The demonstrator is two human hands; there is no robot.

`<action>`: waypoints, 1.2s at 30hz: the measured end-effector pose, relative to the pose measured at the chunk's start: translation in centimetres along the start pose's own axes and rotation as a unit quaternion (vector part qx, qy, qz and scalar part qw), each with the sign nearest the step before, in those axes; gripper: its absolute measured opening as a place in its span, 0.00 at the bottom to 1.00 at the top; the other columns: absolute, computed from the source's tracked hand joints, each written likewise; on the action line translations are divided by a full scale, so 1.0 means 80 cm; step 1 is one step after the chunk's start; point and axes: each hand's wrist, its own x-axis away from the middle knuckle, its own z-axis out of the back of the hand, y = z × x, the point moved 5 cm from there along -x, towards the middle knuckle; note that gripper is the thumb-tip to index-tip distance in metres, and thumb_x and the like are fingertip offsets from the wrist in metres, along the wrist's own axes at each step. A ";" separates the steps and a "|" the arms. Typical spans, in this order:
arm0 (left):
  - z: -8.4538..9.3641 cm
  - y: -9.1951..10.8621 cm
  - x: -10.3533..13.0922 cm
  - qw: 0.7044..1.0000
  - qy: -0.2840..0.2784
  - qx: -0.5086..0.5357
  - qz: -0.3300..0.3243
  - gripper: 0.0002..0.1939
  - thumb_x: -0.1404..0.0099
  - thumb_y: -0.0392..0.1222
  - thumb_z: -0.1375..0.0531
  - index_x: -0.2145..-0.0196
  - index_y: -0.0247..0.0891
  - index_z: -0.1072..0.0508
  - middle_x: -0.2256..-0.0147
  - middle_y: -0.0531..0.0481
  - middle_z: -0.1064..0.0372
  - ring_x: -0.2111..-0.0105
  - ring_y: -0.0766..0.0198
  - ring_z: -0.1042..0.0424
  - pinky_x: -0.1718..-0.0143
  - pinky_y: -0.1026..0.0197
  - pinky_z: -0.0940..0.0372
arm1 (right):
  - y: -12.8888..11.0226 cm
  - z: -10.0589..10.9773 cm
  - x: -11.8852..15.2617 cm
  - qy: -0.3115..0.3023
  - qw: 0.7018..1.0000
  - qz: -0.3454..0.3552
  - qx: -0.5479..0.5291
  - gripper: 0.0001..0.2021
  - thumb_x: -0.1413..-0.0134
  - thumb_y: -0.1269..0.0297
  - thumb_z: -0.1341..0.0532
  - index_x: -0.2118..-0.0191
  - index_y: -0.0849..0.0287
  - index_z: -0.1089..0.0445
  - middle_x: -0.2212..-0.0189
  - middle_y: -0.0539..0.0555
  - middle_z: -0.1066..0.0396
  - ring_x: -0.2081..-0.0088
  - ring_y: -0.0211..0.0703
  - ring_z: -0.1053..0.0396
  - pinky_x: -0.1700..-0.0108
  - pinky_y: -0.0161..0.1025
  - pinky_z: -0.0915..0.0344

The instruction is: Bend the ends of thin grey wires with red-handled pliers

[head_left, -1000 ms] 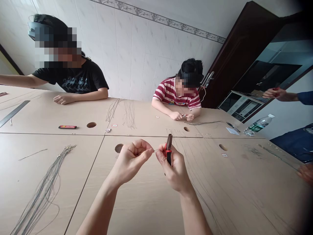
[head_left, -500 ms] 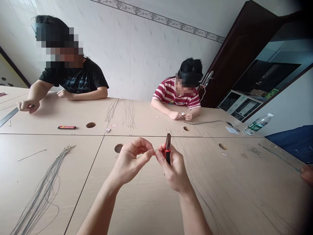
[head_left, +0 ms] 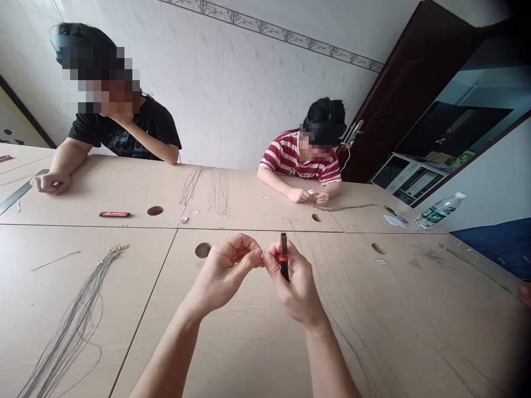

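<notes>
Close together over the tabletop (head_left: 244, 342), my two hands meet at the fingertips. My left hand (head_left: 228, 271) pinches a tiny pale piece (head_left: 264, 253), too small to make out. My right hand (head_left: 292, 282) has black-and-red pliers (head_left: 284, 258) held in the palm, jaws pointing away from me, while its thumb and forefinger touch the same tiny piece. A bundle of grey cords (head_left: 81, 301) with metal ends lies on the left. Long thin cords (head_left: 332, 309) run across the table on the right.
Opposite sit a person in black (head_left: 124, 132) and a person in a striped shirt (head_left: 298, 157). A red-and-black box (head_left: 115, 214), more cords (head_left: 219, 193), round table holes (head_left: 203, 250) and a bottle (head_left: 440, 211) are on the table. Another person's hand shows at the right edge.
The pliers in my right hand have tilted slightly and my fingertips have shifted a little. The person in black has raised one hand to the face.
</notes>
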 end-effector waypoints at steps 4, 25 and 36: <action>0.000 0.002 -0.001 1.000 -0.008 0.005 -0.002 0.09 0.32 0.44 0.41 0.65 0.36 0.29 0.69 0.50 0.28 0.66 0.65 0.27 0.59 0.60 0.30 | 0.002 0.002 0.000 0.006 0.999 0.017 0.035 0.08 0.35 0.63 0.44 0.67 0.56 0.39 0.73 0.48 0.38 0.71 0.38 0.38 0.69 0.36 0.39; 0.000 0.007 0.000 1.000 -0.017 0.001 -0.017 0.07 0.33 0.43 0.39 0.66 0.37 0.28 0.68 0.51 0.29 0.65 0.65 0.28 0.59 0.60 0.30 | -0.003 0.001 0.000 0.008 1.000 0.011 0.018 0.09 0.35 0.63 0.44 0.68 0.56 0.39 0.74 0.47 0.41 0.74 0.36 0.42 0.71 0.35 0.41; 0.001 0.005 0.001 0.999 -0.040 -0.034 -0.012 0.09 0.30 0.44 0.43 0.66 0.37 0.30 0.68 0.51 0.31 0.65 0.64 0.29 0.57 0.57 0.31 | 0.001 0.005 0.002 -0.019 0.996 0.031 0.076 0.08 0.34 0.67 0.45 0.67 0.55 0.41 0.71 0.49 0.39 0.68 0.39 0.39 0.65 0.37 0.40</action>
